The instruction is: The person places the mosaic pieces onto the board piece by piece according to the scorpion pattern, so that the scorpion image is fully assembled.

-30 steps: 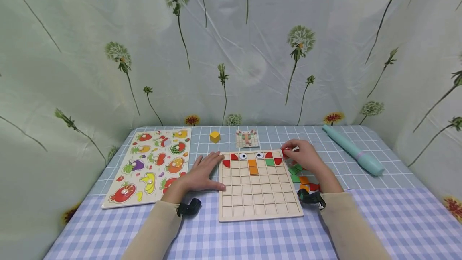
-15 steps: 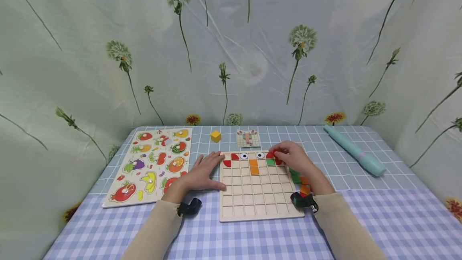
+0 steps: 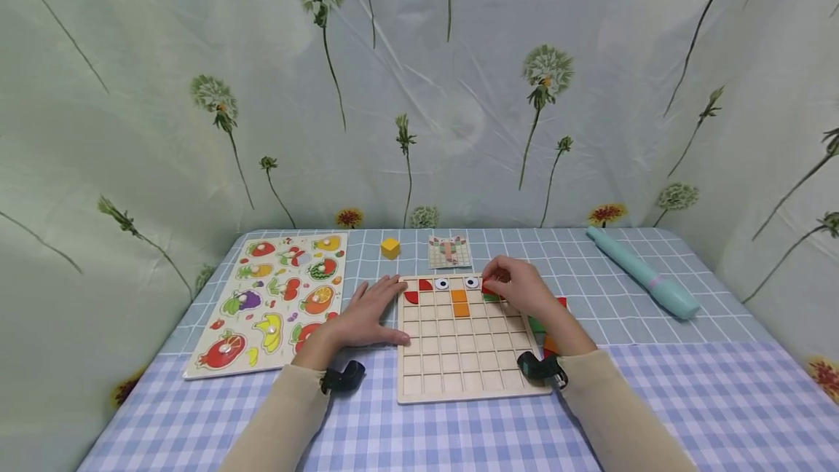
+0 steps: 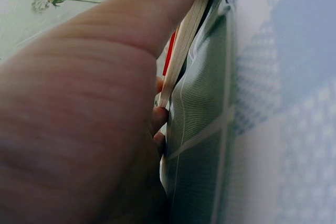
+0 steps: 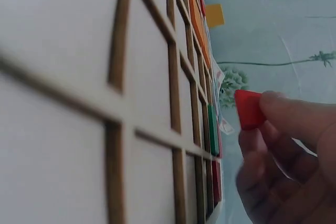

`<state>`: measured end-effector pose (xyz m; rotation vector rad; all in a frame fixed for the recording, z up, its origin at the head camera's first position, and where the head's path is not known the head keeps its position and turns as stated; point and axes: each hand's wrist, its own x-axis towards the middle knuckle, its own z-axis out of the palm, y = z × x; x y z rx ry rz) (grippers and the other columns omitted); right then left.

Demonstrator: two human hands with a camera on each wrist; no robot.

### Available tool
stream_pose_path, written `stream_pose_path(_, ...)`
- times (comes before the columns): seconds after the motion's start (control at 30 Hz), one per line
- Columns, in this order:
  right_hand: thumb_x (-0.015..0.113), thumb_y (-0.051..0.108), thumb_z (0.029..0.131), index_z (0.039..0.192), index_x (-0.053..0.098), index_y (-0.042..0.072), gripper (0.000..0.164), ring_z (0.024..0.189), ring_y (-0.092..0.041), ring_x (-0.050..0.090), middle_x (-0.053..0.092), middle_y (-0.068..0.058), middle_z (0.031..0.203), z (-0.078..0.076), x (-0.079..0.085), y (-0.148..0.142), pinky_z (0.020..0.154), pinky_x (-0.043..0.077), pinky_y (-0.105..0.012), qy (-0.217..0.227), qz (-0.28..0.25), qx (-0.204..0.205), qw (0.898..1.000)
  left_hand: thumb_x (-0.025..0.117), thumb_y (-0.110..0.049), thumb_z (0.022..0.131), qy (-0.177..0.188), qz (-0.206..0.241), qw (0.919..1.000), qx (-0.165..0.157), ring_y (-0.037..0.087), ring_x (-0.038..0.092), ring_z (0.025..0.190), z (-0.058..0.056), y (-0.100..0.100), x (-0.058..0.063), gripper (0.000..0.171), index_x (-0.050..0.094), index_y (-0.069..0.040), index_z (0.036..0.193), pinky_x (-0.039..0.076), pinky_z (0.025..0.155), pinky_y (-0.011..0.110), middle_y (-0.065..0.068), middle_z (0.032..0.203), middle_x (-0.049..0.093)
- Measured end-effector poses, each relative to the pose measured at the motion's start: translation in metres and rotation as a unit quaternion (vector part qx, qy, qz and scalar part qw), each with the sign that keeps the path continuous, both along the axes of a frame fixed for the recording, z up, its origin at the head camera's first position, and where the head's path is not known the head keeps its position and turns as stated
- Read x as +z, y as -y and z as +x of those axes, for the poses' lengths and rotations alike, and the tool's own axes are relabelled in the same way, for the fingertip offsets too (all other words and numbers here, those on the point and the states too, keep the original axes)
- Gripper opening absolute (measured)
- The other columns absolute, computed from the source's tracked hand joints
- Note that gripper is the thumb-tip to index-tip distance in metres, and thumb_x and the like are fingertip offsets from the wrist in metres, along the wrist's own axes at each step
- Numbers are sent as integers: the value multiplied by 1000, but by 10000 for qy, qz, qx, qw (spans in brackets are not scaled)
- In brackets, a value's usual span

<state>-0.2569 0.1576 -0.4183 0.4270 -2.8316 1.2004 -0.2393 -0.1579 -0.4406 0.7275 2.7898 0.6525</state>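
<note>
My right hand [image 3: 523, 290] is over the upper right of a wooden grid board [image 3: 452, 366]. In the right wrist view its thumb and fingers pinch a small red tile [image 5: 249, 109], raised off the board's surface. A green tile [image 5: 212, 129] lies in a grid cell near it. My left hand [image 3: 368, 317] lies along the board's left edge, fingers extended and thumb spread, touching the rim. Set in the board are red tiles [image 3: 411, 297] at the upper left, two eye tiles [image 3: 442, 284] and orange tiles [image 3: 461, 309] in the middle.
Loose green tiles [image 3: 537, 325] and others lie right of the board, partly under my right forearm. A small pattern card [image 3: 449, 252] and a yellow cube [image 3: 390, 248] sit behind it. A fruit puzzle board [image 3: 267, 304] is at left, a turquoise tube-like object [image 3: 645, 273] at right.
My right hand has moved left with the red tile, from beside the board's upper right corner to over its top row, near the right eye tile. The left hand has stayed put.
</note>
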Motion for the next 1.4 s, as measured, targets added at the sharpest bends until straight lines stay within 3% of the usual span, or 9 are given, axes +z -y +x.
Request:
stream_pose_path(0.23,67,3,93,106,69,7,14,84,-17,60,67,-5,93,1,-2,11,77,54,-30,193,117,250,9994,77,-61,77,120,57,9999,53,33,10,157,1,2,-1,104,30,-14,158,0,125,61,10,167,22)
stream_pose_path(0.43,66,1,92,101,71,10,14,87,-17,63,71,-5,95,1,-4,15,83,58,-36,63,287,434,9986,77,-61,77,6,72,10000,38,32,11,157,-1,-1,-3,103,31,-16,157,1,126,60,9,167,23)
stream_pose_path(0.73,69,7,92,98,72,14,10,90,-18,61,71,-2,96,2,-8,20,89,57,-39,42,383,114,9992,77,-61,77,-5,37,10000,9,32,11,157,0,-2,-2,103,31,-15,157,1,126,60,9,167,23)
stream_pose_path(1.0,71,7,91,101,74,14,13,86,-15,58,69,-3,99,0,-10,18,82,54,-34,-378,845,392,9949,78,-60,77,-23,41,10000,-5,33,12,157,-2,0,-2,103,31,-15,157,2,125,61,10,167,23)
stream_pose_path(1.27,71,10,92,107,77,16,17,99,-21,62,69,-3,107,1,-9,18,92,54,-42,-244,1164,426,9920,79,-59,75,-14,67,10000,-18,33,12,157,-2,0,-2,106,30,-14,158,3,125,61,10,167,23)
stream_pose_path(1.4,71,11,92,109,78,18,20,99,-20,61,68,-2,107,2,-7,18,88,54,-40,-94,1282,414,9908,81,-59,74,-29,36,10000,-81,34,12,157,0,0,-1,110,29,-12,158,3,125,62,11,167,21)
